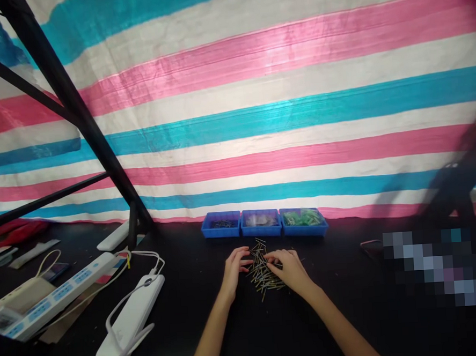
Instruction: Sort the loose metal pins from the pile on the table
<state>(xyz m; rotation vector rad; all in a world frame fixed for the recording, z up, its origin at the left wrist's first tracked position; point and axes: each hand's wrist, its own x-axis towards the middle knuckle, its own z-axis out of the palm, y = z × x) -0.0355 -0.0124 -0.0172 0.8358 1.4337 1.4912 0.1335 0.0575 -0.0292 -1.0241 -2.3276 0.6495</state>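
Observation:
On the black table lies a loose pile of thin metal pins [264, 276], screws or nails by their look, pointing in many directions. My left hand [234, 269] rests at the pile's left edge, its fingers apart and curved towards the metal. Over the right side of the pile is my right hand [288, 267], thumb and fingers drawn together in a pinch. Whatever may be between those fingertips is too small to tell. Just behind the pile stand three blue bins in a row: a left bin [221, 234] with dark thin pieces, a middle bin [261, 232] with whitish pieces, and a right bin [304, 231] with green and whitish pieces.
A white power bank-like block [131, 319] with a cable lies to the left, beside a long power strip [63, 293]. A black metal frame post [94, 138] rises there. Striped sheeting [282, 111] hangs behind the table [180, 289]. The far right is pixelated.

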